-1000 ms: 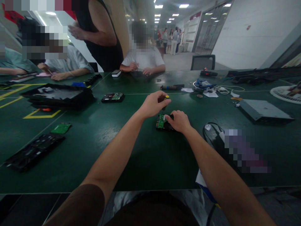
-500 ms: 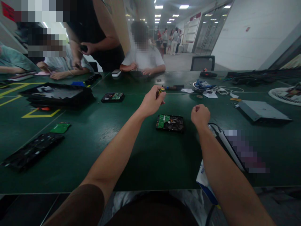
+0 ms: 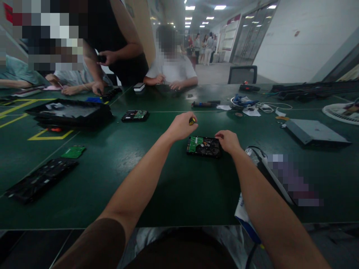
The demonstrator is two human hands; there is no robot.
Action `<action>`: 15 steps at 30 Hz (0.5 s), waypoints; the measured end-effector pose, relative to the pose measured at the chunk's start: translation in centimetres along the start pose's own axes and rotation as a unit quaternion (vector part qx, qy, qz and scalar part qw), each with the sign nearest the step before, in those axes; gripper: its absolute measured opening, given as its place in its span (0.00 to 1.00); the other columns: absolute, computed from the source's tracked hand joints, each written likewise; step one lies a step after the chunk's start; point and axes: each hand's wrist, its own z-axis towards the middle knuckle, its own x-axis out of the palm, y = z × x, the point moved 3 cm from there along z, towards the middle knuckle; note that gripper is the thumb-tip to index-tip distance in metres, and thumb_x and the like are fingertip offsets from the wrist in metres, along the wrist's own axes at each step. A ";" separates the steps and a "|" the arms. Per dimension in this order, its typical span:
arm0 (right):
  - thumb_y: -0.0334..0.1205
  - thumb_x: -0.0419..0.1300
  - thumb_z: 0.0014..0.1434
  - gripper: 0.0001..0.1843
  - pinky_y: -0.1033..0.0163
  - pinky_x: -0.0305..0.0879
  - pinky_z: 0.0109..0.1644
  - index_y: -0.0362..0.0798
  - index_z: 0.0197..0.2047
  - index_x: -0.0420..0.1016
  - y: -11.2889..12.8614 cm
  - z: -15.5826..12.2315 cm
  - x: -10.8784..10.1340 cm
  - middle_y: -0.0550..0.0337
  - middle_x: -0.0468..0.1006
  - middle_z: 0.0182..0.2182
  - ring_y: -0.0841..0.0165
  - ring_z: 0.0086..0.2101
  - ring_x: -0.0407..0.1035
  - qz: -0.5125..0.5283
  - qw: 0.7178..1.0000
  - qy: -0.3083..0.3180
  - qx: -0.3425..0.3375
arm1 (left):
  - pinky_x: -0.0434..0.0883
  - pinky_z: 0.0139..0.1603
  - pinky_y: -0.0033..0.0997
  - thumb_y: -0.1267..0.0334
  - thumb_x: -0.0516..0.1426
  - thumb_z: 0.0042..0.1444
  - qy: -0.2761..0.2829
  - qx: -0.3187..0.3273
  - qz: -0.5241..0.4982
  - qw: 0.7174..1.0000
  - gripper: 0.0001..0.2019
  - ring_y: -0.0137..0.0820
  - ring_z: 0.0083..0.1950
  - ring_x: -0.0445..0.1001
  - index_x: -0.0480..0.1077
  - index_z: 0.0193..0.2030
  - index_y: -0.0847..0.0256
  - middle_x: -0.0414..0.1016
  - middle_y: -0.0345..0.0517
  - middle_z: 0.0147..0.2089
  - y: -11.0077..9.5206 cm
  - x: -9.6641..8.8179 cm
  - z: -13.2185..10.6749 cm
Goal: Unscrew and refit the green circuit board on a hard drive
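A hard drive (image 3: 206, 147) lies flat on the green table with its green circuit board on the left and its dark metal side on the right. My left hand (image 3: 183, 126), just behind and left of the drive, is closed around a screwdriver (image 3: 192, 121). Only the yellow-and-black handle end shows; the shaft is hidden. At the drive's far right corner, my right hand (image 3: 228, 141) has thumb and fingers pinched on the edge. Whether a small part is also between those fingertips is hidden.
Another hard drive (image 3: 135, 116) and black trays (image 3: 70, 114) lie left. Nearer are a loose green circuit board (image 3: 73, 151) and a long black part (image 3: 42, 179). A grey metal box (image 3: 315, 132) and cables (image 3: 269, 107) are right. Co-workers (image 3: 171, 71) sit and stand opposite.
My right hand has moved left from beside the hard drive onto its far right corner. My left hand has come down nearer the drive, still holding the screwdriver.
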 end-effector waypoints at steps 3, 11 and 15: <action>0.38 0.60 0.68 0.12 0.56 0.68 0.52 0.51 0.47 0.86 0.1 -0.1 0.1 0.53 0.86 0.45 0.59 0.46 0.77 -0.004 1.000 0.000 0.001 | 0.69 0.52 0.45 0.65 0.64 0.54 0.013 -0.013 0.000 1.000 0.04 0.44 0.44 0.75 0.76 0.37 0.57 0.79 0.51 0.41 0.6 0.3 -0.1; 0.40 0.59 0.68 0.11 0.58 0.67 0.51 0.50 0.46 0.85 0.3 -0.1 0.1 0.50 0.83 0.45 0.60 0.45 0.76 -0.001 1.000 0.004 0.017 | 0.72 0.52 0.43 0.63 0.66 0.52 0.033 -0.017 0.011 0.999 0.03 0.46 0.44 0.78 0.79 0.35 0.56 0.80 0.51 0.38 1.5 1.4 0.0; 0.39 0.58 0.69 0.12 0.57 0.66 0.52 0.48 0.46 0.83 0.2 -0.1 0.2 0.47 0.82 0.46 0.59 0.46 0.75 0.008 0.999 -0.010 0.033 | 0.73 0.52 0.44 0.57 0.65 0.56 0.081 -0.024 0.072 0.994 0.10 0.48 0.47 0.80 0.80 0.40 0.59 0.83 0.54 0.43 1.9 2.0 -0.1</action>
